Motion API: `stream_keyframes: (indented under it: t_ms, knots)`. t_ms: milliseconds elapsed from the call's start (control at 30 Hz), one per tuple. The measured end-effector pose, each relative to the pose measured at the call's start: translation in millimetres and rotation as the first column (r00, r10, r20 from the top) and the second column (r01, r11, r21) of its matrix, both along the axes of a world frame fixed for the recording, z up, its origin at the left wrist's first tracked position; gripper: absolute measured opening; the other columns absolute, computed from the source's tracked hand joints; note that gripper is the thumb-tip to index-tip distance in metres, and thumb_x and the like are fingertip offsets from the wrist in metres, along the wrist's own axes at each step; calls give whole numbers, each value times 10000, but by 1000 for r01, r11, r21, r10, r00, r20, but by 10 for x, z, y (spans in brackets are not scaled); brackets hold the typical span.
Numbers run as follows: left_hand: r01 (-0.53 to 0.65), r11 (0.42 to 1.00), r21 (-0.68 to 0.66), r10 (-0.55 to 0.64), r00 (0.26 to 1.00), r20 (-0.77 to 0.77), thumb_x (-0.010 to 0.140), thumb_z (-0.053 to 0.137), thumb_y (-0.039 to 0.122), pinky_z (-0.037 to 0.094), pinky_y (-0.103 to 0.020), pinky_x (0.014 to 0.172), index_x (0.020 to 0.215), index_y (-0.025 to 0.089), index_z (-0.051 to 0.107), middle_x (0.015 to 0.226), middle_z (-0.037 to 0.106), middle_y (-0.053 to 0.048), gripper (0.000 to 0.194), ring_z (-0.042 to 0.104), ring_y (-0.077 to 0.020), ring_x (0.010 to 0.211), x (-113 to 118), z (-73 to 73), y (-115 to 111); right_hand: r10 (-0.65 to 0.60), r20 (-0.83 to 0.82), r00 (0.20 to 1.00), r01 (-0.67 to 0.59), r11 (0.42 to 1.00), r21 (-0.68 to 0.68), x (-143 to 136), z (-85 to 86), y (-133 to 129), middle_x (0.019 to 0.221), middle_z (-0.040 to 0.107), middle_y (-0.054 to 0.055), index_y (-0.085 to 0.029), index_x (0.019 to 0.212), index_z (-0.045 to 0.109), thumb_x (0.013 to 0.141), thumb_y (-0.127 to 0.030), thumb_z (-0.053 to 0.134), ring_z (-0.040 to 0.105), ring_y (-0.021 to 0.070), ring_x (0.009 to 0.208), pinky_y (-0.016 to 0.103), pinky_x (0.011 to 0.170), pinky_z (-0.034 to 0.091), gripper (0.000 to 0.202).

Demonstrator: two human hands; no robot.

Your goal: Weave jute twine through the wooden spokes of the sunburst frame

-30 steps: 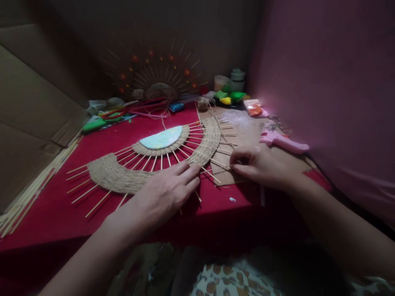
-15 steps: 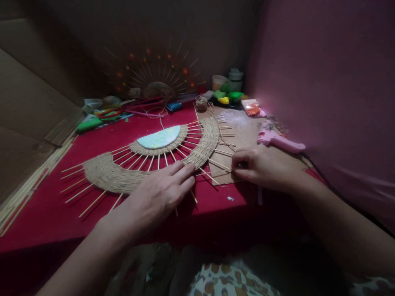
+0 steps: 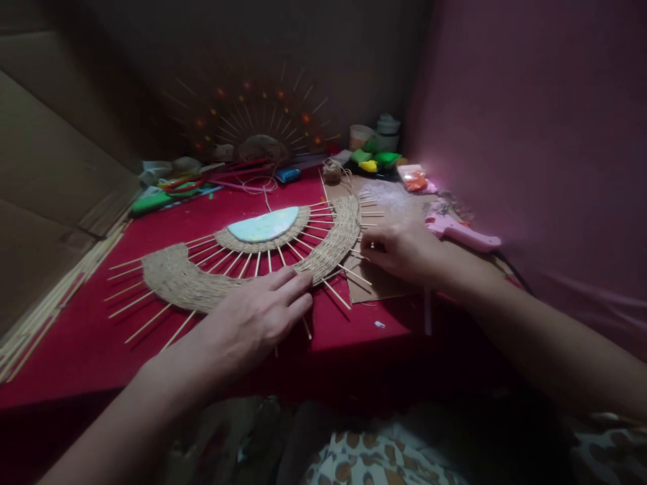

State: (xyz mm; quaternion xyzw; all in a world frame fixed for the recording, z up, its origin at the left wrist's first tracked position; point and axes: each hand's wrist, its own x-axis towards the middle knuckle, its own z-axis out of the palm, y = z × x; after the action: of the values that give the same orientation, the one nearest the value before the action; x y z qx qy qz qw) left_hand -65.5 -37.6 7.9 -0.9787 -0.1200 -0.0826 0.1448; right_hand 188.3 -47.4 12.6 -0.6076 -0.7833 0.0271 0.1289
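A woven twine fan on thin sticks lies before me, with an outer woven band (image 3: 169,273) and a smaller inner half-round. On the inner part sits a pale blue half-disc (image 3: 263,225). My left hand (image 3: 260,306) rests palm down across the near edge of the outer band, fingers laid over it and the sticks beneath. At the right-hand stick ends, my right hand (image 3: 399,252) is closed in a pinch on a thin strand of twine; its fingertips partly hide the strand. The twine ball (image 3: 332,172) sits behind the fan.
Cardboard (image 3: 384,289) lies under the fan's right side, and a pink glue gun (image 3: 462,232) rests beyond my right hand. Loose sticks (image 3: 65,289) line the left edge. Clay packets (image 3: 387,159), cups and scissors crowd the back, before a decorated fan (image 3: 263,145).
My right hand has moved left and slightly up, closer to the outer band. The fan has shifted and turned slightly under my left hand, which stays on the band.
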Motion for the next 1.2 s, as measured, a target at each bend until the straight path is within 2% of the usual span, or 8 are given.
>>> stream_keyframes:
  t_ms: [400, 533, 600, 667, 733, 767, 1000, 1200]
  knots:
    - [-32, 996, -82, 40, 993, 107, 879, 385, 104, 486, -381, 828, 914, 126, 630, 1124, 619, -153, 249, 556, -247, 1003, -162, -89, -61, -20, -181, 983, -22, 974, -225, -155, 37, 91, 747, 693, 59, -151, 798, 720, 786, -179, 557, 566, 127, 645, 248, 587, 379, 166]
    - [-165, 959, -229, 218, 949, 228, 901, 429, 170, 493, -349, 825, 1022, 179, 575, 1175, 590, -106, 190, 566, -211, 1001, -424, -151, -94, -18, -190, 982, -28, 971, -237, -166, 17, 104, 682, 680, 40, -151, 770, 724, 760, -179, 564, 557, 116, 599, 238, 552, 360, 163]
    - [-404, 878, -256, 473, 812, 342, 909, 450, 261, 482, -382, 891, 1111, 197, 524, 1149, 572, -104, 225, 559, -232, 1030, -651, -180, -87, -25, -199, 980, -23, 972, -233, -171, 7, 104, 664, 674, 33, -152, 751, 721, 753, -174, 560, 558, 111, 590, 231, 543, 353, 163]
    - [-728, 642, -241, 758, 556, 340, 916, 427, 370, 480, -435, 893, 1171, 152, 472, 1037, 568, -128, 338, 577, -262, 948, -889, -219, -58, -42, -207, 977, -9, 971, -238, -182, 3, 101, 644, 668, 33, -150, 721, 713, 747, -175, 556, 557, 110, 575, 228, 526, 344, 161]
    - [-838, 451, -309, 890, 394, 231, 892, 429, 488, 499, -457, 847, 1175, 128, 459, 999, 582, -145, 459, 592, -298, 934, -1068, -265, -20, -58, -188, 980, 12, 971, -237, -196, 3, 96, 624, 660, 37, -149, 680, 701, 739, -180, 555, 555, 116, 563, 233, 514, 336, 160]
    - [-845, 419, -332, 906, 365, 213, 885, 415, 517, 504, -464, 825, 1146, 142, 477, 999, 594, -149, 461, 596, -312, 943, -1120, -286, -3, -64, -177, 982, 21, 972, -234, -203, 4, 93, 619, 659, 40, -150, 664, 695, 735, -181, 556, 555, 120, 562, 236, 514, 335, 160]
    - [-743, 455, -491, 884, 442, 150, 859, 433, 478, 508, -403, 804, 1182, 152, 483, 1074, 613, -153, 462, 625, -262, 931, -1043, -263, 143, -64, -166, 984, 21, 969, -246, -265, -6, 68, 610, 656, 48, -162, 664, 691, 747, -189, 536, 563, 135, 571, 250, 530, 340, 178]
    - [-778, 505, -374, 857, 502, 115, 847, 434, 433, 434, -498, 897, 1069, 122, 563, 1030, 599, -175, 403, 560, -330, 1005, -1114, -151, 445, -40, -96, 995, 22, 983, -184, -451, 12, 71, 600, 628, 60, -163, 624, 674, 745, -162, 510, 504, 119, 528, 263, 503, 285, 204]
